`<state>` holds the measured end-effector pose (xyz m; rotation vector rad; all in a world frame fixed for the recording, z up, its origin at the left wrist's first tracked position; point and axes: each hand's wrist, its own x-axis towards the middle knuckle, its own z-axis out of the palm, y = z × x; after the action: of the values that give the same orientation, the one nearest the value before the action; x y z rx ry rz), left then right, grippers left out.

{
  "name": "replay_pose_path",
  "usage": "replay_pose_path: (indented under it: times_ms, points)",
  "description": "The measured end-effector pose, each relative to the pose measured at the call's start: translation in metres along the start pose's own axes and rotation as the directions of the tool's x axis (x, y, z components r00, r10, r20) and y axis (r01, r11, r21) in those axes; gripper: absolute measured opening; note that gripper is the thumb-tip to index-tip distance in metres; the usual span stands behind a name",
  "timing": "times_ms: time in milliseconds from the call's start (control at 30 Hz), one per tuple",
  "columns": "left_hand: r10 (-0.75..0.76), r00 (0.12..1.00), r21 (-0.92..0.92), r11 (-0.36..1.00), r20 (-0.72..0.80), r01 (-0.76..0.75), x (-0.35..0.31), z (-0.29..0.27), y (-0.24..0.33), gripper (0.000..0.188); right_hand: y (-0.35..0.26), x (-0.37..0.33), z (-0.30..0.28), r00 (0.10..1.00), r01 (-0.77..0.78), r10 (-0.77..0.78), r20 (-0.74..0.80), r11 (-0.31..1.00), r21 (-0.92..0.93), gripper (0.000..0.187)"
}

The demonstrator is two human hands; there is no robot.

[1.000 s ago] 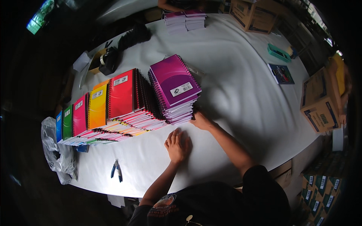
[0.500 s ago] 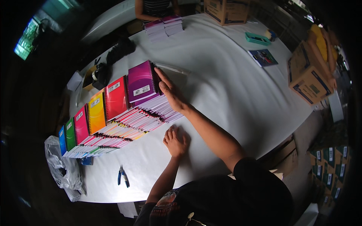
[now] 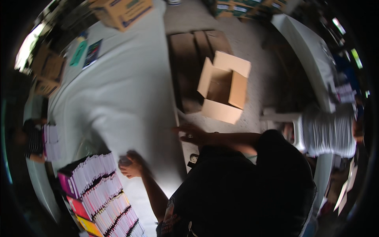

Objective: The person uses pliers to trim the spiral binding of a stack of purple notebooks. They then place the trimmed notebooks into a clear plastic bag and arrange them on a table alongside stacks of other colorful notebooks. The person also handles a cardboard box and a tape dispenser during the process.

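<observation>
My left hand (image 3: 132, 166) rests on the white-covered table, beside the page edges of the stacked spiral notebooks (image 3: 96, 173). Its fingers are apart and slightly bent, holding nothing that I can see. The notebooks stand in several rows, with purple, red and yellow covers showing at their left. Over the table's right edge hangs my right hand (image 3: 193, 134), blurred by motion. Its fingers look stretched out, with nothing visible in them. Beyond it, beside the table, stands an open cardboard box (image 3: 222, 110) with its flaps folded outward.
Closed cartons (image 3: 122, 14) stand on the far end of the table (image 3: 130, 79), near a teal tray (image 3: 79, 53) and a dark booklet (image 3: 93, 52). Another person sits at the left with a notebook stack (image 3: 51, 140). White stacked sheets (image 3: 329, 130) are at the right.
My view has swung right, bringing the open box into sight. My right hand has left the purple notebooks and moved past the table edge. My left hand stays on the table near the stacks.
</observation>
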<state>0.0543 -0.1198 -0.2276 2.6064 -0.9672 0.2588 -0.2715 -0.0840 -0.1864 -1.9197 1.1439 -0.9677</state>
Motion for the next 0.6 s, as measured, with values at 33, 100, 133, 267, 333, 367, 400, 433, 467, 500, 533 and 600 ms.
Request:
replay_pose_path:
  times_ms: [33, 100, 133, 267, 333, 367, 400, 433, 467, 500, 533, 600]
  points:
    - [0.07, 0.997, -0.077, 0.994, -0.026, -0.072, -0.002, 0.001, 0.002, 0.074, 0.013, -0.049, -0.018, 0.987, -0.163, 0.163, 0.013, 0.986, 0.014, 0.049]
    - [0.199, 0.98, -0.192, 0.961, -0.029, -0.201, -0.005, -0.002, 0.006, 0.071, 0.021, -0.133, -0.045, 0.934, -0.32, 0.314, -0.173, 0.947, -0.007, 0.045]
    - [0.275, 0.96, -0.226, 0.933, -0.049, -0.279, -0.008, -0.001, 0.01, 0.066, 0.019, -0.173, -0.055, 0.845, -0.505, 0.488, -0.219, 0.863, -0.03, 0.042]
    - [0.691, 0.722, -0.248, 0.703, 0.021, -0.666, -0.044, -0.025, 0.054, 0.062, 0.035, -0.232, -0.07, 0.53, -0.809, 0.768, -0.358, 0.585, 0.056, 0.044]
    - [0.832, 0.549, -0.298, 0.544, 0.077, -0.784, -0.069, -0.034, 0.077, 0.061, 0.057, -0.224, -0.08, 0.507, -0.818, 0.774, -0.379, 0.57, 0.069, 0.042]
    - [0.887, 0.451, -0.327, 0.458, 0.102, -0.827, -0.081, -0.038, 0.092, 0.06, 0.076, -0.21, -0.084, 0.515, -0.809, 0.758, -0.399, 0.585, 0.067, 0.04]
    - [0.904, 0.387, -0.331, 0.427, 0.182, -0.842, -0.091, -0.048, 0.114, 0.059, 0.099, -0.195, -0.088, 0.518, -0.801, 0.746, -0.418, 0.595, 0.068, 0.038]
    - [0.917, 0.36, -0.344, 0.399, 0.173, -0.85, -0.095, -0.047, 0.128, 0.059, 0.124, -0.178, -0.094, 0.539, -0.772, 0.721, -0.435, 0.629, 0.085, 0.035]
    - [0.925, 0.342, -0.355, 0.38, 0.167, -0.854, -0.099, -0.043, 0.139, 0.059, 0.156, -0.159, -0.094, 0.54, -0.775, 0.683, -0.492, 0.631, 0.026, 0.034]
    - [0.932, 0.321, -0.366, 0.362, 0.169, -0.857, -0.102, -0.039, 0.151, 0.059, 0.197, -0.144, -0.093, 0.516, -0.78, 0.67, -0.534, 0.625, 0.031, 0.033]
    - [0.943, 0.288, -0.44, 0.333, 0.168, -0.834, -0.103, -0.038, 0.168, 0.058, 0.245, -0.135, -0.087, 0.472, -0.758, 0.64, -0.606, 0.646, 0.093, 0.031]
    - [0.949, 0.295, -0.566, 0.306, 0.115, -0.765, -0.105, -0.036, 0.176, 0.054, 0.317, -0.107, -0.092, 0.455, -0.815, 0.737, -0.5, 0.57, 0.099, 0.03]
